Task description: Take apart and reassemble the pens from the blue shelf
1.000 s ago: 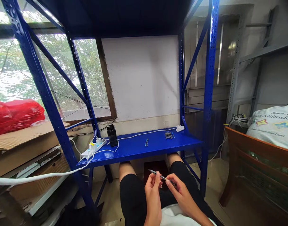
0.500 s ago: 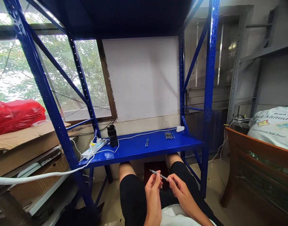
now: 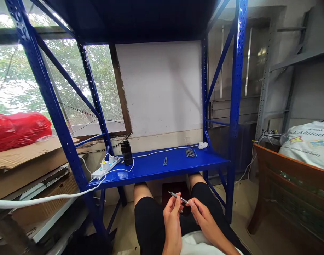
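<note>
A slim grey pen (image 3: 174, 194) is held between my two hands above my lap, its tip pointing up and left. My left hand (image 3: 173, 212) is closed on the pen's barrel with thumb and fingers. At the pen's other end, my right hand (image 3: 200, 211) pinches it between thumb and fingertips. Past my knees, on the blue shelf (image 3: 148, 170), lie a pair of blue pens (image 3: 165, 161). A row of several dark pens (image 3: 190, 153) lies farther right on the shelf.
A black bottle (image 3: 127, 154) stands on the shelf's left, beside a white power strip (image 3: 105, 169) with plugs. A white cable (image 3: 162, 151) runs along the back. Blue rack posts (image 3: 234, 113) flank the shelf. At the right is a wooden chair (image 3: 291, 177) with a white bag (image 3: 309, 138).
Hardly anything differs. My right hand has shifted very slightly at the end of the pen; the pen and my left hand stay in place.
</note>
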### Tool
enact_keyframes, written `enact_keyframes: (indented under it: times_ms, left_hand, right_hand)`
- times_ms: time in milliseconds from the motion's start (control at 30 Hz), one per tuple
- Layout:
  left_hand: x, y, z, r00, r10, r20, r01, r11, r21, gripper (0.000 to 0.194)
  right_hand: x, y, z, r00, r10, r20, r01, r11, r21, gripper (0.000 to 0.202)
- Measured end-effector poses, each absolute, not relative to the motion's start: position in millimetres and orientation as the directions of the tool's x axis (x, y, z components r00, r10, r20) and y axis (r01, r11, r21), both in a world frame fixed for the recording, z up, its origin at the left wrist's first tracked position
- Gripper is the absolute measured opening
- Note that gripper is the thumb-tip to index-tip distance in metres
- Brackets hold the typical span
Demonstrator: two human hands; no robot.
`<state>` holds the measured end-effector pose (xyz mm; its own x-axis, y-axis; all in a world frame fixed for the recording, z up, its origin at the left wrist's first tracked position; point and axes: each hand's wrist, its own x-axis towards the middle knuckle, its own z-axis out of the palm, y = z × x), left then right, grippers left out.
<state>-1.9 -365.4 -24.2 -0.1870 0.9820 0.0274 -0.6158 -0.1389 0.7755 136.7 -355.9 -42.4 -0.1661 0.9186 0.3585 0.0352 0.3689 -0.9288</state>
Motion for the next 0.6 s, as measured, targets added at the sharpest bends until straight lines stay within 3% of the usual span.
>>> enact_keyframes:
  times_ms: [133, 600]
  left_hand:
    - [-2.3, -365.4, -23.9, -0.188, 0.982, 0.017, -0.618, -0.132, 0.775, 0.052]
    - [-1.8, -366.2, -21.8, -0.179, 0.984, 0.022, -0.614, -0.129, 0.778, 0.054]
  right_hand:
    - [135.4, -358.3, -37.8, -0.170, 0.899, 0.403, 0.054, 0.417, -0.908, 0.040]
    - [135.9, -357.7, -37.0, -0.214, 0.901, 0.378, 0.046, 0.395, -0.917, 0.045]
